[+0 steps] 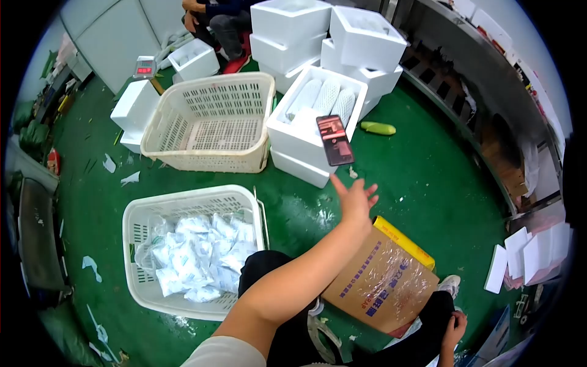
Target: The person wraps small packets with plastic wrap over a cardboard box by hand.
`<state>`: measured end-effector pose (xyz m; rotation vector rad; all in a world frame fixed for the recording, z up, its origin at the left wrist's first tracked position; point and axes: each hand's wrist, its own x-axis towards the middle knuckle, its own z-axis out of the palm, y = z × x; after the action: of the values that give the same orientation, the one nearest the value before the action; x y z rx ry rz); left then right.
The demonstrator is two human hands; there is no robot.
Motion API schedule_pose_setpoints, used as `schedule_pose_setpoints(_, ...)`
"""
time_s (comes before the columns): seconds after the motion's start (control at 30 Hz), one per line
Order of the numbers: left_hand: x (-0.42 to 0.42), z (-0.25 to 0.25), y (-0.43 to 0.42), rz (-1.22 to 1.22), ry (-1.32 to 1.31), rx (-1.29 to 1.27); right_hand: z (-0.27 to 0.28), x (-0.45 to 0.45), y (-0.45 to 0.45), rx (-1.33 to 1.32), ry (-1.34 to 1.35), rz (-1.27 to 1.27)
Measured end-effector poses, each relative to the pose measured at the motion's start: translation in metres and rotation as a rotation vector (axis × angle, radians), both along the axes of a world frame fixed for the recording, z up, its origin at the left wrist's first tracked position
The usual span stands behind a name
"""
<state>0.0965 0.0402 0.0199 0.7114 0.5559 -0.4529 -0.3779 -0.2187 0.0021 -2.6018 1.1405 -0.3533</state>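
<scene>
My left hand is stretched forward with its fingers spread and holds nothing. Just beyond its fingertips, a smartphone with a lit screen leans on the front edge of a white foam box. Inside that box lie several long pieces wrapped in white foam netting. My right hand rests on my right knee with its fingers loosely laid over it, nothing visible in them. Below my left forearm sits a cardboard carton with blue print, and a yellow roll or box lies along its far side.
A white basket holds ice-pack-like pouches; another basket stands behind it. Stacked foam boxes, a green corn-like cob, a digital scale and a seated person are farther back. Foam lids lie right.
</scene>
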Motion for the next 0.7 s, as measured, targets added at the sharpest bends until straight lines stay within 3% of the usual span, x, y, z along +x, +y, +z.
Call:
schedule_pose_setpoints(0.07,0.001,0.001,-0.005,0.004,-0.068,-0.027,0.005,0.007,0.004,0.005,0.019,-0.010)
schedule_pose_setpoints(0.27,-0.020,-0.025,-0.032,-0.586,0.020,-0.252,0.001,0.014,0.002,0.024,0.031,-0.027)
schedule_pose_setpoints(0.53,-0.044,-0.002,-0.025,-0.670,-0.052,-0.204,-0.004,-0.021,-0.003,0.021,0.063,-0.026)
schedule_pose_setpoints(0.63,-0.056,-0.006,-0.032,-0.702,-0.082,-0.164,-0.016,-0.056,-0.004,0.009,-0.070,-0.117)
schedule_pose_setpoints(0.67,-0.061,-0.014,-0.033,-0.716,-0.089,-0.160,-0.024,-0.078,-0.011,-0.110,-0.014,-0.106)
schedule_pose_setpoints(0.7,-0.065,-0.022,-0.037,-0.752,-0.105,-0.164,-0.037,-0.093,-0.010,-0.134,-0.125,-0.221)
